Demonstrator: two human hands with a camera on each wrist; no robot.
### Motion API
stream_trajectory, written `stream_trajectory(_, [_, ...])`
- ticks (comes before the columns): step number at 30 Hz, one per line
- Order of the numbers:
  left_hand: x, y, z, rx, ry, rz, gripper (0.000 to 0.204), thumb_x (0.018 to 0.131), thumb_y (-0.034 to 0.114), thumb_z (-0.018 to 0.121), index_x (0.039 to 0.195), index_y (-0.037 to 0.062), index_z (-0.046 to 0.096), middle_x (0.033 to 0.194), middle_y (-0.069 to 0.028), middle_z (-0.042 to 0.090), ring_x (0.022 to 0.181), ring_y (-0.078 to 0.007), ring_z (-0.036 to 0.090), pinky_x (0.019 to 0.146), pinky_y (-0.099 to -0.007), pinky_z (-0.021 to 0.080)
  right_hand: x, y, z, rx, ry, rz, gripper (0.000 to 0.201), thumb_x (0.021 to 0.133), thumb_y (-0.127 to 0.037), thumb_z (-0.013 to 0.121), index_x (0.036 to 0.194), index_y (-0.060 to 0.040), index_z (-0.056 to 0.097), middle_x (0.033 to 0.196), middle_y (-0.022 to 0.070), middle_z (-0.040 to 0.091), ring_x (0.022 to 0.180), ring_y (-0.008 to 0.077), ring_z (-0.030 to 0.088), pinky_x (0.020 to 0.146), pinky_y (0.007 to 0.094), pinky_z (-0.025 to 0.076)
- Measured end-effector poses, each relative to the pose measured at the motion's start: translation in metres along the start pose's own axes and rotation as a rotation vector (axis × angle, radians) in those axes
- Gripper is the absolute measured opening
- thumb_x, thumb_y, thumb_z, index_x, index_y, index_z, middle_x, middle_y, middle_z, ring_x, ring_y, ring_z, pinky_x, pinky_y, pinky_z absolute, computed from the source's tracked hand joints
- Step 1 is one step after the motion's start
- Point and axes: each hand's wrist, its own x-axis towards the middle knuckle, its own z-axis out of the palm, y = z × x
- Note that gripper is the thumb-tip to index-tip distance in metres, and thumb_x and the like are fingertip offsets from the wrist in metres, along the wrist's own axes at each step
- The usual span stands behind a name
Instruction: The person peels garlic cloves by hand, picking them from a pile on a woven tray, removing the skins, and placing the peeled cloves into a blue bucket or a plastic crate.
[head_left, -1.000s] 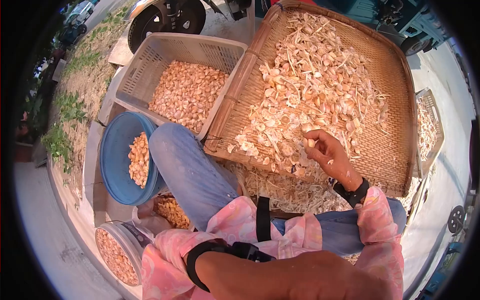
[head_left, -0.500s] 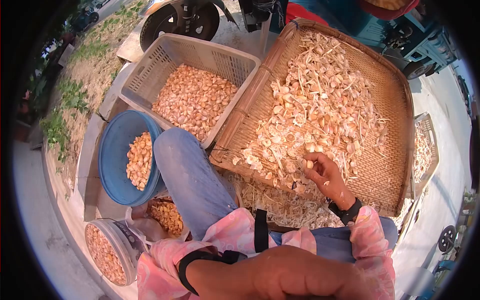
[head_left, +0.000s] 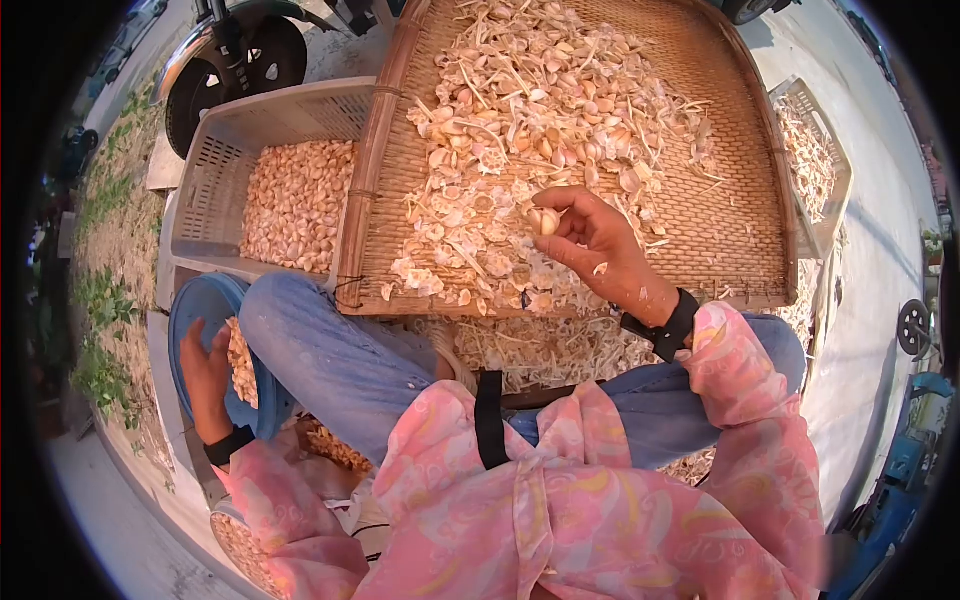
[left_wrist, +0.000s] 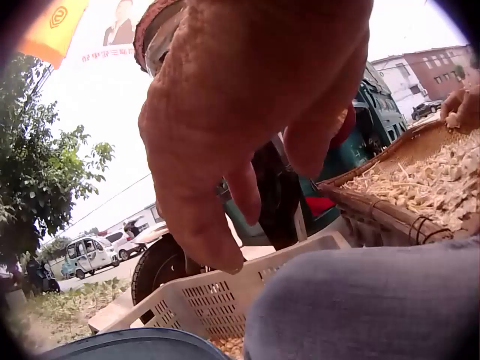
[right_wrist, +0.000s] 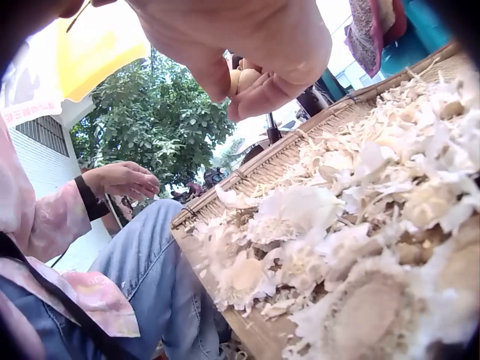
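Note:
In the head view my right hand (head_left: 610, 250) pinches pale garlic cloves (head_left: 544, 221) between thumb and fingers, above the heap of cloves and skins (head_left: 560, 130) on the woven tray (head_left: 720, 200). The right wrist view shows the cloves (right_wrist: 246, 78) held between the fingertips. Over the blue bucket (head_left: 182, 320), which holds some peeled cloves (head_left: 242, 370), my left hand (head_left: 205, 375) hovers with fingers spread and nothing visible in them. In the left wrist view its fingers (left_wrist: 247, 191) hang down loosely above the bucket's rim (left_wrist: 142, 341).
A plastic crate of cloves (head_left: 300, 200) stands left of the tray, behind the bucket. Another crate with skins (head_left: 808, 160) is at the right. A tub of cloves (head_left: 240, 550) sits at lower left, partly under the sleeve. Bent knees in jeans (head_left: 320, 350) lie before the tray.
The left arm, earlier across the bottom of the head view, has swung left to the bucket. The right hand has lifted off the heap with cloves. The head view has shifted.

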Motion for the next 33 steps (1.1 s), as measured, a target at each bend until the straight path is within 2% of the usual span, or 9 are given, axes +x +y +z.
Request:
stream_trajectory(1, [-0.002, 0.013, 0.001, -0.31, -0.008, 0.021, 0.043, 0.085, 0.029, 0.059, 0.113, -0.0043, 0.055, 0.103, -0.0136, 0.062, 0.09, -0.0208, 0.059, 0.078, -0.0301, 0.045, 0.0, 0.0, 0.002, -0.003, -0.008, -0.025, 0.034, 0.08, -0.004, 0.065, 0.112, -0.0049, 0.052, 0.075, -0.0014, 0.051, 0.065, 0.0035, 0.049, 0.058, 0.0178, 0.042])
stream_trajectory(5, [-0.045, 0.219, -0.008, -1.141, -0.459, 0.205, 0.033, 0.09, 0.028, 0.056, 0.106, -0.0002, 0.056, 0.096, -0.0064, 0.062, 0.08, -0.0112, 0.06, 0.066, -0.0222, 0.045, 0.0, -0.009, 0.01, -0.124, -0.044, -0.196, 0.031, 0.08, -0.002, 0.064, 0.109, -0.004, 0.053, 0.088, 0.0041, 0.053, 0.073, 0.0092, 0.057, 0.065, 0.0209, 0.049])
stream_trajectory(7, [-0.052, 0.272, 0.026, -1.333, -0.749, 0.202, 0.028, 0.09, 0.026, 0.057, 0.1, 0.0006, 0.056, 0.088, -0.0063, 0.062, 0.075, -0.0109, 0.06, 0.064, -0.0211, 0.048, -0.001, -0.013, 0.01, -0.163, -0.063, -0.283, 0.03, 0.079, 0.0, 0.063, 0.108, -0.0032, 0.054, 0.091, 0.0064, 0.053, 0.077, 0.0127, 0.059, 0.068, 0.0231, 0.051])
stream_trajectory(9, [-0.057, 0.304, 0.054, -1.449, -0.764, 0.162, 0.023, 0.089, 0.023, 0.058, 0.095, 0.0008, 0.055, 0.084, -0.0059, 0.062, 0.071, -0.0105, 0.06, 0.062, -0.0203, 0.049, -0.002, -0.015, 0.004, -0.199, -0.055, -0.32, 0.03, 0.079, 0.001, 0.063, 0.108, -0.0028, 0.054, 0.093, 0.0082, 0.054, 0.079, 0.015, 0.061, 0.069, 0.0245, 0.052])
stream_trajectory(17, [-0.057, 0.326, 0.07, -1.565, -0.786, -0.004, 0.015, 0.089, 0.011, 0.055, 0.098, -0.0008, 0.055, 0.085, -0.0084, 0.063, 0.068, -0.0101, 0.06, 0.062, -0.0205, 0.051, -0.008, -0.011, -0.004, -0.112, 0.017, -0.116, 0.034, 0.081, -0.001, 0.062, 0.113, -0.0003, 0.053, 0.102, 0.0103, 0.059, 0.078, 0.0142, 0.062, 0.069, 0.0241, 0.052])
stream_trajectory(22, [-0.046, 0.309, 0.063, -1.847, -0.868, -0.147, 0.02, 0.088, 0.007, 0.054, 0.107, -0.0021, 0.053, 0.088, -0.0111, 0.063, 0.069, -0.0108, 0.061, 0.061, -0.019, 0.051, 0.0, -0.005, -0.001, 0.434, 0.048, 0.001, 0.036, 0.084, -0.004, 0.062, 0.117, 0.0007, 0.049, 0.106, 0.0099, 0.06, 0.085, 0.0108, 0.061, 0.076, 0.0218, 0.048])
stream_trajectory(25, [-0.009, 0.268, 0.045, -1.756, -0.557, -0.037, 0.024, 0.088, 0.005, 0.052, 0.111, -0.0026, 0.052, 0.092, -0.0129, 0.063, 0.074, -0.0113, 0.061, 0.066, -0.0197, 0.052, 0.002, -0.001, -0.001, 0.321, 0.069, 0.008, 0.036, 0.083, -0.006, 0.064, 0.116, -0.0009, 0.05, 0.098, 0.0067, 0.061, 0.079, 0.0078, 0.058, 0.069, 0.0208, 0.048])
stream_trajectory(28, [0.045, 0.214, 0.022, -1.251, -0.07, 0.035, 0.027, 0.087, 0.014, 0.057, 0.109, -0.0004, 0.054, 0.094, -0.0076, 0.061, 0.077, -0.013, 0.061, 0.065, -0.0225, 0.049, 0.002, 0.0, -0.006, 0.095, 0.062, -0.03, 0.034, 0.08, -0.006, 0.066, 0.112, -0.0023, 0.053, 0.09, 0.003, 0.059, 0.072, 0.0053, 0.054, 0.062, 0.0202, 0.046])
stream_trajectory(33, [-0.018, 0.28, 0.019, -1.129, -0.725, 0.254, 0.031, 0.085, 0.025, 0.062, 0.104, 0.0009, 0.057, 0.093, -0.0052, 0.061, 0.077, -0.0111, 0.06, 0.064, -0.0228, 0.048, 0.004, -0.01, 0.002, -0.203, 0.031, -0.169, 0.027, 0.077, -0.007, 0.07, 0.1, -0.0022, 0.057, 0.08, 0.0022, 0.056, 0.066, 0.0067, 0.052, 0.058, 0.0204, 0.044])
